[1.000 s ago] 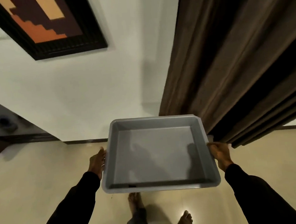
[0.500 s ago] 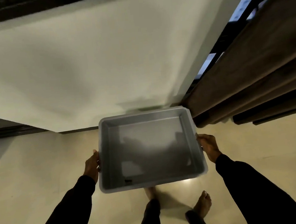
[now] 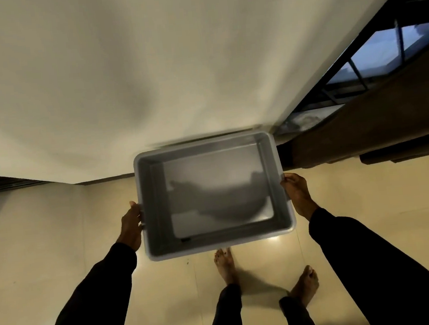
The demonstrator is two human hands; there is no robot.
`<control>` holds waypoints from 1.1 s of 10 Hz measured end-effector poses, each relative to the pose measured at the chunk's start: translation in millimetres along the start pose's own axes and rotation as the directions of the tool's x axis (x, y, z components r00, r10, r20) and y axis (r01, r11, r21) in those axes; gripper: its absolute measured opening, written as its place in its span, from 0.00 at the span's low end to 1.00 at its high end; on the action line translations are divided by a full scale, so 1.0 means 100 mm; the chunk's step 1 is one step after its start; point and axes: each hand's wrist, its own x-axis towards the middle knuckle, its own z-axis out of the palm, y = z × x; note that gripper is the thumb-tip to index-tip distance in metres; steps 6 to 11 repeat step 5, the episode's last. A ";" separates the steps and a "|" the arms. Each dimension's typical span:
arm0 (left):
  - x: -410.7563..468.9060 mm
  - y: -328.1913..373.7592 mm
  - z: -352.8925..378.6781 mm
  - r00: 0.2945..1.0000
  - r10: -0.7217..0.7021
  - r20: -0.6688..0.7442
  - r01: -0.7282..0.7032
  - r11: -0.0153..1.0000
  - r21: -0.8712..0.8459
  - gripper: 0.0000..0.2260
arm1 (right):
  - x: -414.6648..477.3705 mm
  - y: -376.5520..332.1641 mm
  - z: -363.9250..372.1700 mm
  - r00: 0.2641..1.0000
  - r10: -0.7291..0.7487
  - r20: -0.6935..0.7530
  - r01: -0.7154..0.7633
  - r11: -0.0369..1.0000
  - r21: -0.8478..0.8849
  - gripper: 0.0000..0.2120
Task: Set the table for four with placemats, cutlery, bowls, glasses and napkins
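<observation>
I carry a grey plastic tub [image 3: 276,180] at waist height, level and with nothing inside it. My left hand [image 3: 131,224] grips its left rim and my right hand [image 3: 297,193] grips its right rim. Both sleeves are black. No placemats, cutlery, bowls, glasses or napkins are in sight.
A cream wall [image 3: 147,77] stands close ahead, with a dark skirting at its foot. A brown curtain [image 3: 377,125] and a dark-framed window [image 3: 386,51] are at the right. My bare feet [image 3: 226,266] stand on a glossy beige tiled floor [image 3: 45,244].
The view has swung rightward along the wall: the framed picture has left the frame and the window has appeared beside the curtain. My feet have stepped. Both hands keep their hold on the tub.
</observation>
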 end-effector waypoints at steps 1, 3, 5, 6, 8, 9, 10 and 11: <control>0.01 0.02 0.07 0.998 -0.013 -0.057 0.012 1.000 -0.014 0.20 | 0.02 0.02 0.03 0.999 -0.005 -0.038 0.007 0.999 0.044 0.07; -0.26 0.02 0.14 0.977 0.026 -0.211 -0.054 0.990 -0.127 0.13 | -0.09 -0.02 -0.04 0.998 0.005 -0.065 -0.006 1.000 -0.022 0.09; -0.81 -0.13 0.23 0.960 0.249 -0.127 -0.230 0.962 0.147 0.11 | -0.48 -0.16 -0.36 0.996 -0.092 -0.021 0.089 0.991 -0.103 0.09; -0.81 -0.13 0.23 0.960 0.249 -0.127 -0.230 0.962 0.147 0.11 | -0.48 -0.16 -0.36 0.996 -0.092 -0.021 0.089 0.991 -0.103 0.09; -0.81 -0.13 0.23 0.960 0.249 -0.127 -0.230 0.962 0.147 0.11 | -0.48 -0.16 -0.36 0.996 -0.092 -0.021 0.089 0.991 -0.103 0.09; -0.81 -0.13 0.23 0.960 0.249 -0.127 -0.230 0.962 0.147 0.11 | -0.48 -0.16 -0.36 0.996 -0.092 -0.021 0.089 0.991 -0.103 0.09; -0.81 -0.13 0.23 0.960 0.249 -0.127 -0.230 0.962 0.147 0.11 | -0.48 -0.16 -0.36 0.996 -0.092 -0.021 0.089 0.991 -0.103 0.09; -0.81 -0.13 0.23 0.960 0.249 -0.127 -0.230 0.962 0.147 0.11 | -0.48 -0.16 -0.36 0.996 -0.092 -0.021 0.089 0.991 -0.103 0.09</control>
